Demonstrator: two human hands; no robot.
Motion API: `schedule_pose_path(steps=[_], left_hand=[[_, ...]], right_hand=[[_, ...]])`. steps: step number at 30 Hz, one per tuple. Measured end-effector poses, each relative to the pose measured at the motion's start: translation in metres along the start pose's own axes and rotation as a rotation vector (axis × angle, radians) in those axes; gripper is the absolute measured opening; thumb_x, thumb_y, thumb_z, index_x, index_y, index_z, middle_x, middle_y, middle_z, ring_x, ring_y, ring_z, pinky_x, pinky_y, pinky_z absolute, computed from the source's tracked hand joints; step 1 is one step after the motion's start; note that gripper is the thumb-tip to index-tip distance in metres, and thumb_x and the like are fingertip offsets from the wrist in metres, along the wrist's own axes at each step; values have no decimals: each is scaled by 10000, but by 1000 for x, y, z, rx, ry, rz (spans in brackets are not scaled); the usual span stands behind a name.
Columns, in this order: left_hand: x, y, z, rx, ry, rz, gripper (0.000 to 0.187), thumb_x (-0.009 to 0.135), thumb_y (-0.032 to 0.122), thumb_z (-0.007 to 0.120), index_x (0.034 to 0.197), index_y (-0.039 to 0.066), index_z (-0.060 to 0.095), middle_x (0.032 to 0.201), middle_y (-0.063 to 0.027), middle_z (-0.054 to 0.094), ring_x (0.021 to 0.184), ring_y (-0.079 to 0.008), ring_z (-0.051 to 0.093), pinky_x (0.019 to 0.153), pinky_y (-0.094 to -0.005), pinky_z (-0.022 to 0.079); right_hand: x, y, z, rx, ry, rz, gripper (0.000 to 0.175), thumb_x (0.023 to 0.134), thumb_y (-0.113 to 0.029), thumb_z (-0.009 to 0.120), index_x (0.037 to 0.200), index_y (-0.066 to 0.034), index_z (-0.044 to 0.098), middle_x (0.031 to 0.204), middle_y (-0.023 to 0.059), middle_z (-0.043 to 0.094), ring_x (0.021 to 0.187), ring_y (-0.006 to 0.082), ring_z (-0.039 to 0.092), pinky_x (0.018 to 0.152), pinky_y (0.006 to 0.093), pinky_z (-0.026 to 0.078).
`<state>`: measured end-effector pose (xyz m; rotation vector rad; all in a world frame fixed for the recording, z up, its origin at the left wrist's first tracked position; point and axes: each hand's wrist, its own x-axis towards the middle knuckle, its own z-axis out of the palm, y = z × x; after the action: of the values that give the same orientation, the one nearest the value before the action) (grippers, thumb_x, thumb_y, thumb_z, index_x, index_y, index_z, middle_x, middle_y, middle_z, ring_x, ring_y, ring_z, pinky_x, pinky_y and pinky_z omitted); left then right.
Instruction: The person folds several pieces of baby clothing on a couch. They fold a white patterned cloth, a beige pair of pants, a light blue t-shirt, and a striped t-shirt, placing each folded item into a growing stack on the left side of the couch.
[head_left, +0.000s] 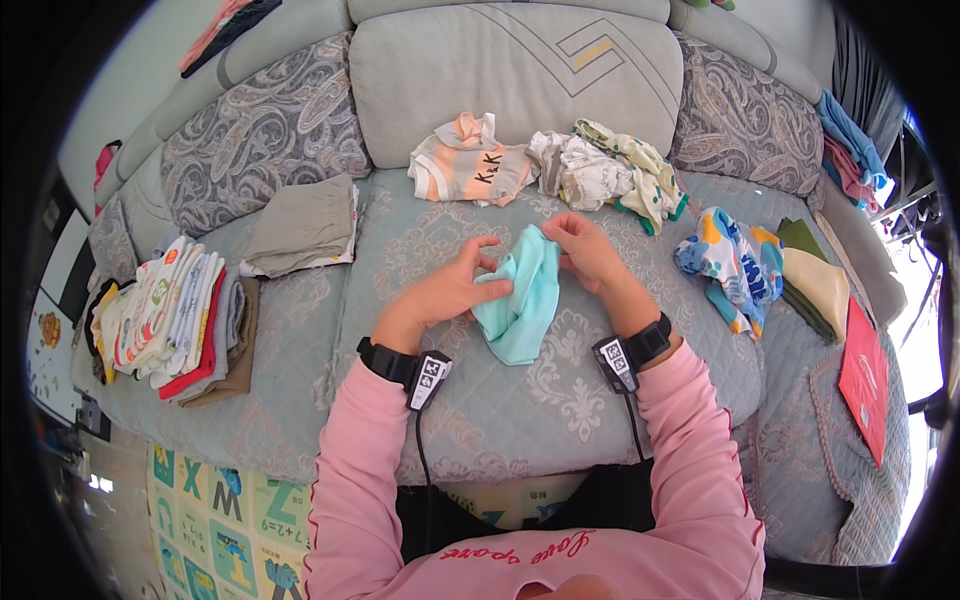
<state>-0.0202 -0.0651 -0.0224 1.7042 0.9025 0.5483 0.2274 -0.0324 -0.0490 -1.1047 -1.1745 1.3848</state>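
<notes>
A light turquoise cloth garment (525, 300), bunched and partly folded, is between my hands above the sofa seat. My right hand (581, 247) pinches its top edge between thumb and fingers. My left hand (457, 285) is at the garment's left side, thumb over the cloth and some fingers hidden behind it. Beyond my hands lie a peach and grey striped shirt (472, 169), a crumpled white patterned garment (592, 172) and a cream garment with green trim (645, 180). A blue, white and orange patterned garment (739, 262) lies crumpled to the right.
On the left stand a stack of folded clothes (169, 315) and folded grey trousers (304, 225). Green and cream cloths (814, 289) and a flat red bag (866, 382) lie at the right. Paisley cushions (270, 135) rest against the sofa back (517, 90). A lettered play mat (225, 525) covers floor below.
</notes>
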Motion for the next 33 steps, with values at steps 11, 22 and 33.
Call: schedule_pose_path(steps=[11,22,33], left_hand=[[10,-20,14,71,246,143,531,834,169,703,1283,46,449,1173,-90,525,1079,-203,506,896,-349,445],[12,-20,16,-95,289,177,337,935,214,618,1192,14,532,1084,-78,605,991,-152,562,852,-323,460],[-1,-26,-26,-55,432,-81,385,965,266,590,1239,-3,564,1087,-55,643,936,-141,597,811,-291,479]], right_hand=[[-28,-7,25,-183,-121,-104,537,902,-244,699,1310,-33,421,1179,95,553,1041,181,576,870,301,498],[-49,-23,30,-562,-195,-41,718,818,-280,758,1394,-71,382,1149,141,577,1050,190,559,799,304,498],[-38,-42,-23,-786,-288,-23,402,765,-156,715,1146,-96,599,971,47,589,752,129,578,566,278,477]])
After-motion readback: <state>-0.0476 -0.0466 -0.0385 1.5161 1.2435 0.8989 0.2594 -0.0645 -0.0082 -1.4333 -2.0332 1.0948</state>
